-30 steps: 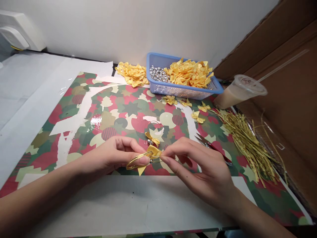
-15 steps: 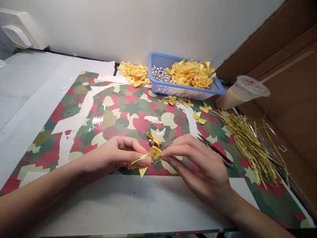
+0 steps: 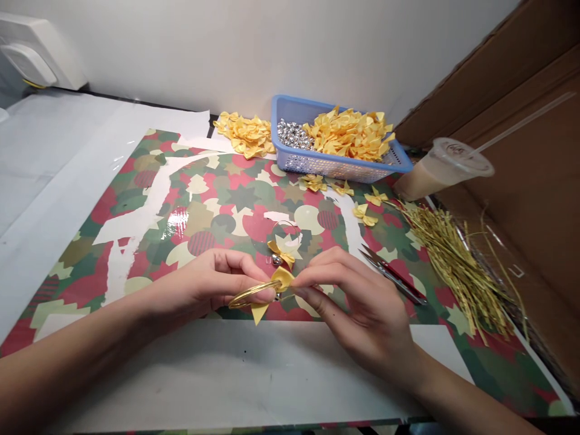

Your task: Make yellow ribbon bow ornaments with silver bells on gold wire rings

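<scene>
My left hand (image 3: pixel 212 287) pinches a small yellow ribbon bow (image 3: pixel 277 284) together with a gold wire loop (image 3: pixel 249 296) that sticks out to the left. My right hand (image 3: pixel 357 302) meets it from the right, fingertips pinched on the bow's right side, where a thin gold strand shows. Both hands hover just above the patterned red-and-green sheet (image 3: pixel 149 199). Just behind the hands, another yellow bow with a small silver bell (image 3: pixel 280 254) lies on the sheet.
A blue basket (image 3: pixel 335 164) of yellow bows and silver bells stands at the back, with a loose heap of bows (image 3: pixel 244 134) to its left. Red-handled snips (image 3: pixel 394 275), a bundle of gold twist ties (image 3: pixel 453 260), a lidded drink cup (image 3: pixel 439 166) and cardboard lie to the right.
The hands stay together on the bow with only small finger shifts; the gold loop has tilted slightly lower to the left. The camera view shifted a little.
</scene>
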The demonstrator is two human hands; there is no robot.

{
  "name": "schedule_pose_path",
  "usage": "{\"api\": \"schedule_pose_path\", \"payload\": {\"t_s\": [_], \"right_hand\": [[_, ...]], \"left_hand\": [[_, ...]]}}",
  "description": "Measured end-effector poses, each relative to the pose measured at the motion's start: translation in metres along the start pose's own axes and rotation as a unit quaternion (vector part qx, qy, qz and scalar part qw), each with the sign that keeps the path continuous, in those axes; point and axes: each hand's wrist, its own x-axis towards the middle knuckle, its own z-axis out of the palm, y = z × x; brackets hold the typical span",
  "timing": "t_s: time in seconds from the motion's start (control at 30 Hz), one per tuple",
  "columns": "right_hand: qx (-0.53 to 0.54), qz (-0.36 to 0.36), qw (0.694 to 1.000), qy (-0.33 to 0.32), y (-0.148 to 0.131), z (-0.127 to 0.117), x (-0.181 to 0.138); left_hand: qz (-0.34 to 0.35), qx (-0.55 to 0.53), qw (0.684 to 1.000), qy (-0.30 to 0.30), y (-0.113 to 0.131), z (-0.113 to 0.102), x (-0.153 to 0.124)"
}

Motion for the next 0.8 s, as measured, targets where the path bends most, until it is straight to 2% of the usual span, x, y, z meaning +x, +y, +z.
{"api": "schedule_pose_path", "payload": {"t_s": [0.23, 0.57, 0.7, 0.8], "right_hand": [[0.056, 0.033, 0.998, -0.009, 0.0036, 0.0053, -0.0023], [0.043, -0.002, 0.999, -0.012, 0.0032, 0.0018, 0.0007], [0.054, 0.005, 0.998, -0.012, 0.0048, 0.0030, -0.0001], [0.067, 0.013, 0.998, -0.014, 0.0057, 0.0043, -0.0016]], "left_hand": [[-0.002, -0.005, 1.000, 0.002, -0.0001, -0.0010, -0.0005], [-0.013, -0.027, 1.000, 0.003, -0.0002, 0.0013, -0.0012], [-0.021, -0.026, 0.999, 0.021, 0.0017, 0.0028, -0.0024], [-0.020, -0.019, 1.000, 0.013, 0.0017, 0.0020, -0.0022]]}}
